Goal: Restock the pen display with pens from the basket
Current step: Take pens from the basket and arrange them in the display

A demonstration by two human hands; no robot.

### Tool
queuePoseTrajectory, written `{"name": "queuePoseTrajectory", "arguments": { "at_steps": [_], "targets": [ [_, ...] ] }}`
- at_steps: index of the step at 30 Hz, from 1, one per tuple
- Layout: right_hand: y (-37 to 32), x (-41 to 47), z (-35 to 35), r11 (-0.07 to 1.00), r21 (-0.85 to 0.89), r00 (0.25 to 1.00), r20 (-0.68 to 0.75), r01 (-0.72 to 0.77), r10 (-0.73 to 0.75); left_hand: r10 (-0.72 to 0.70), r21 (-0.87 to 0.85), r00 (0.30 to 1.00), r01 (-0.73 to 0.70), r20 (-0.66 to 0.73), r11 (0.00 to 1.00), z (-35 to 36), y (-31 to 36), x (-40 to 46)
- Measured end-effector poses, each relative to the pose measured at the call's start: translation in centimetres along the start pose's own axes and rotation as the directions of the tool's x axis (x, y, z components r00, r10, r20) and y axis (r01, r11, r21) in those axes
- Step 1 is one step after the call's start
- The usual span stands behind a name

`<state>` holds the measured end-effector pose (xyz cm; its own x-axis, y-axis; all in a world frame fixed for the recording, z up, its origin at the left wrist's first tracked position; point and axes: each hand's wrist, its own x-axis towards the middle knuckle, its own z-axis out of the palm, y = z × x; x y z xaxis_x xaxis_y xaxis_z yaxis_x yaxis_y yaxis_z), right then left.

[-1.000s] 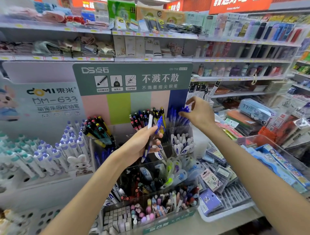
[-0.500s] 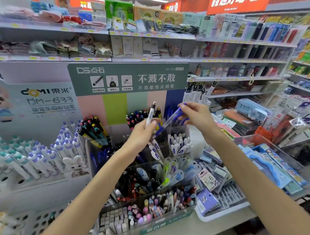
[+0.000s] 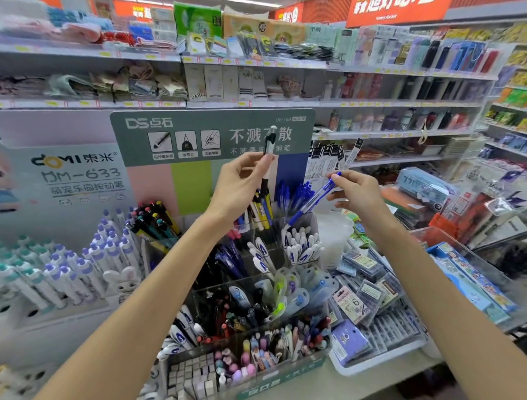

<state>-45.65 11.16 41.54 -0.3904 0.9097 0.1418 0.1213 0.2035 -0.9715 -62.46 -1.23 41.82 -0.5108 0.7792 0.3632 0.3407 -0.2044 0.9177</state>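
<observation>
The shop is evenly and brightly lit from overhead, with a strip of ceiling light [image 3: 248,2] showing at the far top edge. Shadows are faint and soft. The wide-angle lens bends the long white shelf rails [image 3: 256,104] into curves, and they tilt more strongly toward the left and right edges. Motion blur smears the far upper goods and the orange hanging sign [image 3: 396,11], whose letters cannot be read. Pale glare sits on the clear plastic bin wall [image 3: 445,242] at near right. The bare forearms at the near bottom corners look stretched and soft.
</observation>
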Motion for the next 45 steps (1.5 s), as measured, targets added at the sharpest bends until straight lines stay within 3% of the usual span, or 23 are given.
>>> {"name": "queuePoseTrajectory", "arguments": {
  "at_steps": [2,4,6,14,17,21,30,36,40,45],
  "targets": [
    [0.1,-0.2,-0.6,1.000,0.001,1.000,-0.010,-0.003,0.003,0.083,0.157,0.995,-0.073,-0.055,0.985,0.0,-0.3,0.4],
    [0.3,-0.3,-1.0,1.000,-0.008,1.000,-0.013,-0.001,0.001,0.186,0.425,0.980,-0.136,-0.078,0.895,0.1,-0.9,0.8],
    [0.4,-0.4,-1.3,0.999,-0.032,1.000,-0.016,0.002,-0.003,0.255,0.585,0.965,-0.173,-0.059,0.792,0.4,-1.5,1.0],
    [0.7,-0.6,-2.1,0.999,-0.037,1.000,-0.011,-0.005,0.005,0.285,0.803,0.958,-0.197,0.035,0.563,1.6,-4.3,0.9],
    [0.8,-0.7,-2.4,1.000,-0.031,1.000,-0.009,-0.006,0.006,0.332,0.871,0.939,-0.233,0.087,0.432,1.7,-4.8,0.6],
    [0.8,-0.7,-2.6,1.000,-0.020,1.000,-0.012,-0.007,0.007,0.380,0.900,0.911,-0.292,0.159,0.325,2.0,-5.6,0.5],
    [0.2,-0.2,-2.6,0.998,-0.016,0.997,-0.052,0.061,-0.062,0.434,0.882,0.896,-0.276,0.092,0.382,0.9,-6.6,-1.3],
    [-0.1,2.3,-0.4,0.926,-0.284,0.947,-0.130,0.247,-0.292,0.246,0.808,0.969,-0.168,0.030,0.564,-2.4,-3.6,-5.4],
    [2.1,2.9,2.1,0.822,-0.505,0.955,0.023,0.265,-0.294,0.114,0.705,0.992,-0.038,-0.060,0.708,-4.3,-2.5,-8.0],
    [3.4,3.0,2.9,0.720,-0.649,0.940,-0.026,0.244,-0.341,-0.005,0.624,0.998,0.041,-0.059,0.780,-5.0,-2.6,-9.2]
  ]
}}
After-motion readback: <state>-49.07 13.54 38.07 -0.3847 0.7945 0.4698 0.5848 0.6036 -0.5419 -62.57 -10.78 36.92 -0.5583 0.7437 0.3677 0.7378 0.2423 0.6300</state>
